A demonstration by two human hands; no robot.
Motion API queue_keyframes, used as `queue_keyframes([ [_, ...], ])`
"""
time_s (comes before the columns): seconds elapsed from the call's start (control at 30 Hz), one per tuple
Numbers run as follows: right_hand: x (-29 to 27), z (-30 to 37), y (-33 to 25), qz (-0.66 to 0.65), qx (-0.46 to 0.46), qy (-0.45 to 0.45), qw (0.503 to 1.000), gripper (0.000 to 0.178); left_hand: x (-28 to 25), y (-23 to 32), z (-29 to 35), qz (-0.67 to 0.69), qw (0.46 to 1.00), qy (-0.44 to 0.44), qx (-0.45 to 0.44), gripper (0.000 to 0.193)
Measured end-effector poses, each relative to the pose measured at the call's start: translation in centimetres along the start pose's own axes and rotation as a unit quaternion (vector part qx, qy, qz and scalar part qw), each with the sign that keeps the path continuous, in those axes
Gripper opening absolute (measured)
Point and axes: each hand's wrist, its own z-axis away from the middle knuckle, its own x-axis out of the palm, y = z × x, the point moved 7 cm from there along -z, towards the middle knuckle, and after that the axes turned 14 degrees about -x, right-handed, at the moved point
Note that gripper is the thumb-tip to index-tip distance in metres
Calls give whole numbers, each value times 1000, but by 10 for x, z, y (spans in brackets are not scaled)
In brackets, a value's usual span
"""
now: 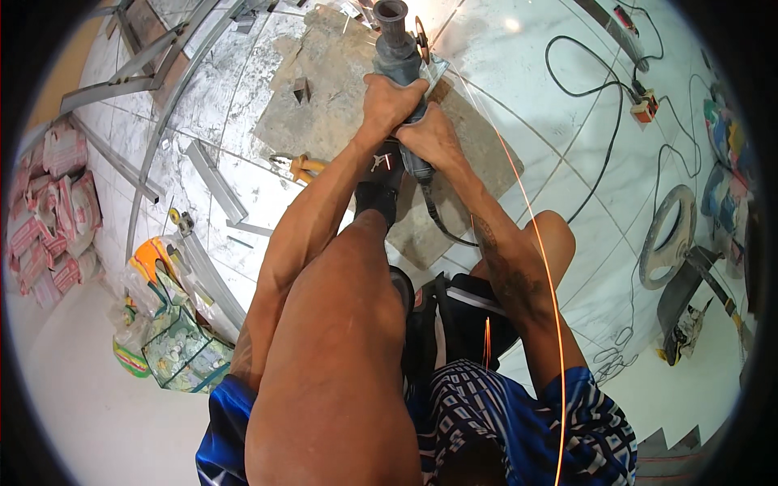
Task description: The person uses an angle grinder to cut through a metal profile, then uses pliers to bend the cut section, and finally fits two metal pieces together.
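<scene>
My left hand (pixel 391 101) and my right hand (pixel 433 138) both grip a grey angle grinder (pixel 395 50) held out in front of me over a flat grey board (pixel 340 97) on the floor. The left hand wraps the tool's body, the right sits just behind it near the rear where the black cable (pixel 442 227) leaves. The grinder's disc (pixel 422 36) shows at the tool's right side, over a metal piece lying on the board. Thin orange spark streaks (pixel 535 235) fly back toward me. My foot rests on the board below the hands.
Metal channel strips (pixel 215 182) and a curved rail lie on the marble floor at left. Stacked sacks (pixel 49 202) stand far left, plastic bags (pixel 174 340) nearer. Orange-handled pliers (pixel 304 168) lie by the board. Cables run to a power strip (pixel 644 105) at right, beside a hose coil (pixel 668 235).
</scene>
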Motion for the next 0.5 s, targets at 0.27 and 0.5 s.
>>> queue_keyframes([
  [0.27,3,-2,9,-1,16,5,1000,40,5,-2,-5,17,1000,-17,9,100],
  [0.5,1,2,-6,2,-10,8,1000,42,2,-8,-9,7,1000,-17,2,102],
])
